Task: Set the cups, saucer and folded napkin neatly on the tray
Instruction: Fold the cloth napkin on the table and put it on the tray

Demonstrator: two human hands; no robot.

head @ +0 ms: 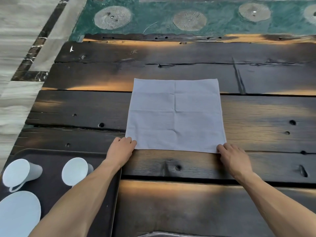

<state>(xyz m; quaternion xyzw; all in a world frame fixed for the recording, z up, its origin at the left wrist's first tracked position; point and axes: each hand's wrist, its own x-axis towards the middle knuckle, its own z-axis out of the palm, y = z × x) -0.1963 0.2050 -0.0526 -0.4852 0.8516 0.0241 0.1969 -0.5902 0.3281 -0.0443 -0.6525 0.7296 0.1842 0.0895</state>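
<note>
A pale grey napkin [176, 115] lies spread flat and unfolded on the dark plank table, its creases showing. My left hand [120, 150] pinches its near left corner. My right hand [233, 155] pinches its near right corner. A dark tray [95, 168] sits at the lower left. On it stand two white cups, one [18, 173] with a handle at the far left and another [74, 171] partly hidden by my left forearm. A white saucer [18, 214] lies on the tray nearest me.
The dark wooden table [188, 207] has knots, holes and gaps between its planks. Beyond its far edge lies a green rug [153, 26] with pale round patterns. Tiled floor [17, 48] runs along the left. A grey rim [159, 234] peeks in at the bottom edge.
</note>
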